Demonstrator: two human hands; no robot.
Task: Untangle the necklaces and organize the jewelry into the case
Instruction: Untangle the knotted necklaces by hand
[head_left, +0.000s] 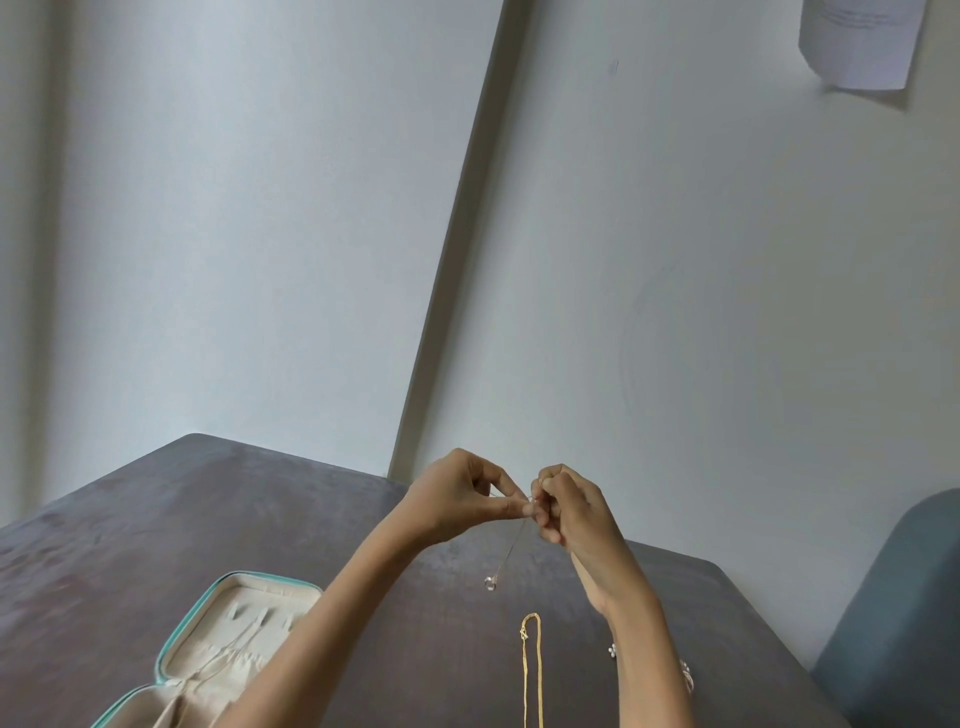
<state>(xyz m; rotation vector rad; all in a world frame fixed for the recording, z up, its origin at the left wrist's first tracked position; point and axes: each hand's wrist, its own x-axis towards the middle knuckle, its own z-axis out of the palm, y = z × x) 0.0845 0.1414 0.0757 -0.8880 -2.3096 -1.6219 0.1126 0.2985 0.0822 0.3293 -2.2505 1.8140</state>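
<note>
Gold chain (532, 670) flat on the table (156, 519) by the open case (228, 644), and above it both hands, left (457, 496) and right (569, 506), pinch a thin silver necklace (511, 551), pendant (490, 583) dangling.

A thin silver chain necklace (511, 551) hangs with its clear round pendant (490, 582) above the dark table; a gold chain necklace (532, 670) lies straight near its front edge, right of the open teal beige-lined jewelry case (218, 649).

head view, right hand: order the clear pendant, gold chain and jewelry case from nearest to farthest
From the right hand:
1. Clear pendant, hanging just below the fingers on the thin chain they pinch.
2. Gold chain, lying on the table lower down, between the forearms.
3. Jewelry case, open at the far lower left, beyond the left forearm.
</note>
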